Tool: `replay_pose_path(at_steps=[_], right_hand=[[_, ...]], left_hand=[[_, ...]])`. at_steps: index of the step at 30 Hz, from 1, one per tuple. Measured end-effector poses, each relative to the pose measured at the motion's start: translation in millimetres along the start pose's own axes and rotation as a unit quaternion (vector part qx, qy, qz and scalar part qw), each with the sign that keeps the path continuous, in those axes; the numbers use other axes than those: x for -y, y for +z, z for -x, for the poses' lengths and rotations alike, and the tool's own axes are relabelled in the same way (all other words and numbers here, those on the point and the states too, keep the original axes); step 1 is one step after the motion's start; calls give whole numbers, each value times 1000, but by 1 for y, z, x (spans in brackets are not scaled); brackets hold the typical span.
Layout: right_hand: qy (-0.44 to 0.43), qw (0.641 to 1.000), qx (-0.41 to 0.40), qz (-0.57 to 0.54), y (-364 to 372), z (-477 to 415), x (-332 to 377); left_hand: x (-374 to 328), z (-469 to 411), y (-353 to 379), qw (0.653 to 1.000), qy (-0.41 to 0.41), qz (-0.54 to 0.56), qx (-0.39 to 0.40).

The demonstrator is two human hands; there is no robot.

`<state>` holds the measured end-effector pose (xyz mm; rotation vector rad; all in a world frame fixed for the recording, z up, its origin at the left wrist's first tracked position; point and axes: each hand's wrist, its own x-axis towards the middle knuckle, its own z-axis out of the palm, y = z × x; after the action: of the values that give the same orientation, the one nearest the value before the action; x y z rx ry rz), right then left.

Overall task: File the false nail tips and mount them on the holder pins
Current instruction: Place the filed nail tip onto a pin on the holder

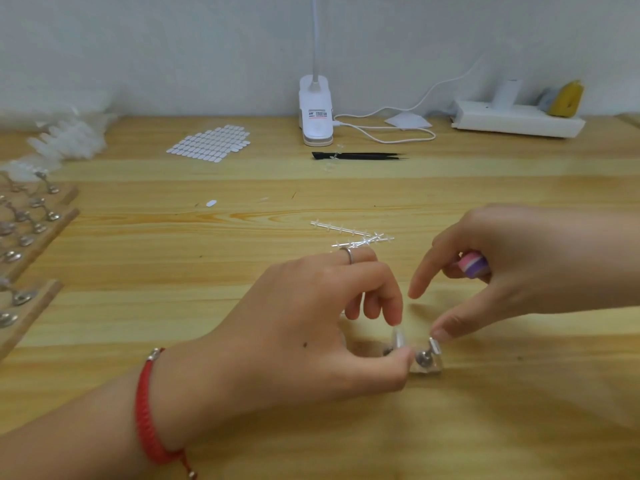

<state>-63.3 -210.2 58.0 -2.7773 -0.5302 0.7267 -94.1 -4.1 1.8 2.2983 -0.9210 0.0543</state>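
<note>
Where the wooden table (242, 306) runs back to the wall, we see two hands close together over its near part. The left hand (311, 327) comes in from the lower left and the right hand (512, 268) from the right edge. Wooden racks (38, 233) of metal pins lie at the left. A white power strip (516, 119) and a clip lamp (316, 112) stand along the wall. Behind the racks is a blurred heap of clear nail tips (69, 136). Towards the middle lie a sheet of adhesive tabs (209, 143) and black tweezers (360, 155). A scatter of clear plastic sprues (353, 235) lies just beyond the left knuckles.

The right hand curls its back fingers round a pink and purple file (472, 265), its forefinger stretched out. Its thumb presses the top of a single holder pin (425, 358) standing on the table. The left thumb and forefinger pinch a clear nail tip (397, 339) just beside that pin, and they hide what lies under it. We cannot tell whether tip and pin touch.
</note>
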Motion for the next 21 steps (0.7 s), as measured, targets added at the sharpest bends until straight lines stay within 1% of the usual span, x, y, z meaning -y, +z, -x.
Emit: replay_pose_path(at_steps=[12, 21], right_hand=[[-1, 1000, 0, -8, 1, 0, 0], [-9, 1000, 2, 2, 1, -2, -1]], left_hand=[[-1, 0, 1, 1000, -8, -7, 3], [-4, 1, -2, 998, -9, -60, 18]])
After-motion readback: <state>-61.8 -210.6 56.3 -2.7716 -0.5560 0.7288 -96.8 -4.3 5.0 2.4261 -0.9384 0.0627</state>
